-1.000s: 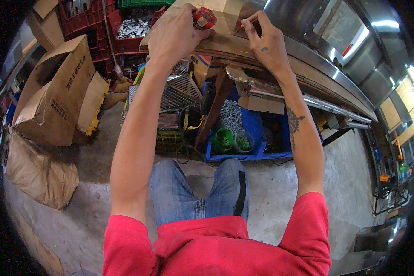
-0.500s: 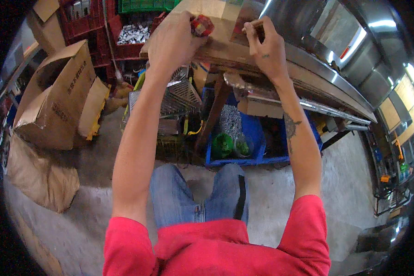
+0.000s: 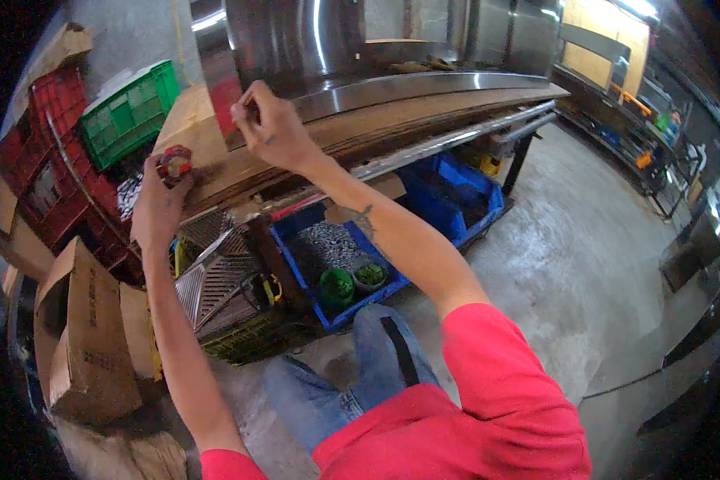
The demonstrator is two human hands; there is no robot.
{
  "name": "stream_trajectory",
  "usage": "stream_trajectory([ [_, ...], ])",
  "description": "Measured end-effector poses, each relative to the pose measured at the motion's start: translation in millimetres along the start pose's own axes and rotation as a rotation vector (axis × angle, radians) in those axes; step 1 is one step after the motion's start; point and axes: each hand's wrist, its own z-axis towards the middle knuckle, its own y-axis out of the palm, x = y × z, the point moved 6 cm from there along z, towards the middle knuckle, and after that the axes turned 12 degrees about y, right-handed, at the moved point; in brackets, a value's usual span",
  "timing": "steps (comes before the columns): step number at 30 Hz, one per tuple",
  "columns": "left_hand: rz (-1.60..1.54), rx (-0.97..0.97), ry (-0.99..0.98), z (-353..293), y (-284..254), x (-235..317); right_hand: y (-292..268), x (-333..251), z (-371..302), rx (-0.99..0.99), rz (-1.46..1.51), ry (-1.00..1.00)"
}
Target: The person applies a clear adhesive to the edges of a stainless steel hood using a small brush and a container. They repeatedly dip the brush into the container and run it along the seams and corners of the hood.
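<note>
My left hand [image 3: 158, 208] is closed round a small red, roundish thing with a paler middle [image 3: 175, 162], at the near left corner of a wooden bench top [image 3: 328, 138]. Too little of it shows to tell its kind. My right hand [image 3: 276, 132] is raised to the right of it, thumb and fingers pinched together. Whatever is between those fingertips, if anything, is too small to make out. Behind the right hand stands a shiny metal panel [image 3: 292, 40] with an opening in it, its narrow left part reflecting red.
Below the bench are blue bins [image 3: 328, 324], one with small metal pieces and green containers [image 3: 337, 286]. Slotted metal parts [image 3: 216, 280] lie left of them. A green crate [image 3: 130, 116], red crates [image 3: 60, 172] and a cardboard box [image 3: 96, 344] stand at left.
The view has swung round, showing more of the panel and bench. Both hands now sit further left in the picture. The left keeps its hold on the red thing; the right stays pinched.
</note>
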Motion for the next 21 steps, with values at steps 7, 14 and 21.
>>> stream_trajectory([
  [7,0.023,0.018,0.049,2,6,-3,-7,1,-1,-0.016,0.035,0.05],
  [14,0.039,0.015,0.022,1,2,-5,-4,-3,-2,-0.006,0.048,0.037],
  [21,0.051,0.008,0.017,1,1,6,-8,0,-3,-0.002,0.01,0.08],
])
